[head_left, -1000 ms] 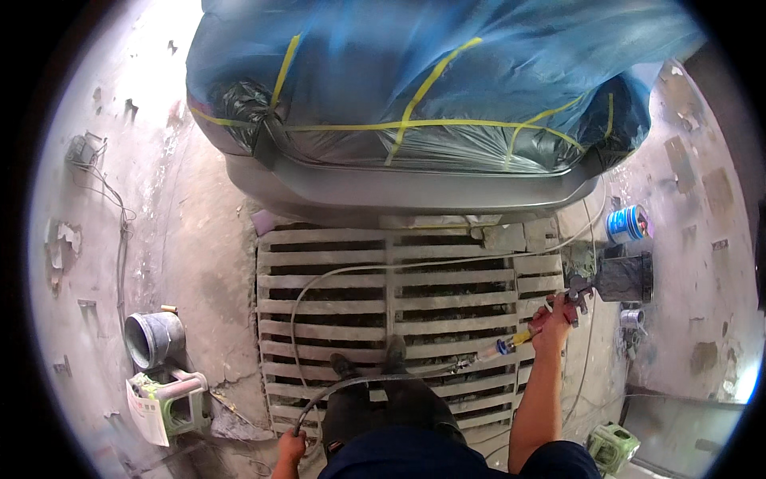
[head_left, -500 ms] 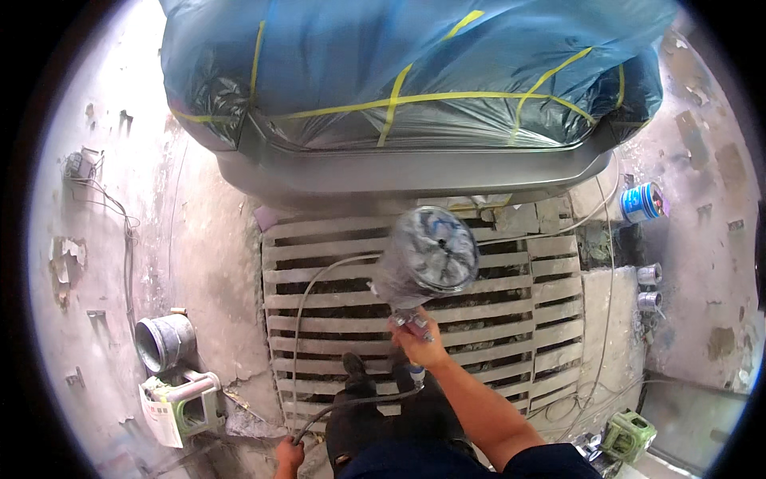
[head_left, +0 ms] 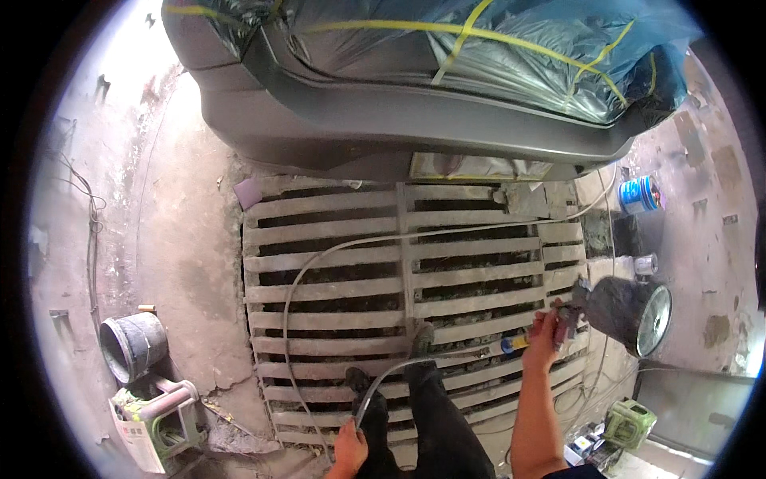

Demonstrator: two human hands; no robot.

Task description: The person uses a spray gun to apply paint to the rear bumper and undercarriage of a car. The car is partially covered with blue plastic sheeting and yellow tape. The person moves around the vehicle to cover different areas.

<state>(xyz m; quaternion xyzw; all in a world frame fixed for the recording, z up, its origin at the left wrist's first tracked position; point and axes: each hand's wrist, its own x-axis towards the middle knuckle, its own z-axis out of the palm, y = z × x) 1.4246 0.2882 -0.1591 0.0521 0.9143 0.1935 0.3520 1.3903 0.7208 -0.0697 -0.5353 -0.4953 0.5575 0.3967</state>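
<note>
My right hand point(head_left: 544, 342) is closed round the grip of a spray gun point(head_left: 568, 315), out to the right over the floor grating. A large cup point(head_left: 622, 311), dark and wrapped in film, sits on the gun and tilts to the right, its round lid facing that way. A blue and yellow fitting point(head_left: 515, 344) joins the gun to a grey air hose point(head_left: 443, 359). Low in the middle, my left hand point(head_left: 349, 449) is closed on this hose. Ahead stands a car's grey bumper point(head_left: 343, 120), below masking film point(head_left: 527, 68) held with yellow tape.
Slatted grating point(head_left: 335, 321) lies under my feet, with the hose looping across it. At left are a dark bucket point(head_left: 136, 345) on its side and a green-stained stool point(head_left: 163, 407). To the right stand a blue paint can point(head_left: 638, 195), a small tin point(head_left: 645, 265) and another green stool point(head_left: 630, 423).
My right hand has swung the spray gun from the middle out to the right, away from the bumper. My left hand has moved right with the hose. The view has shifted and turned.
</note>
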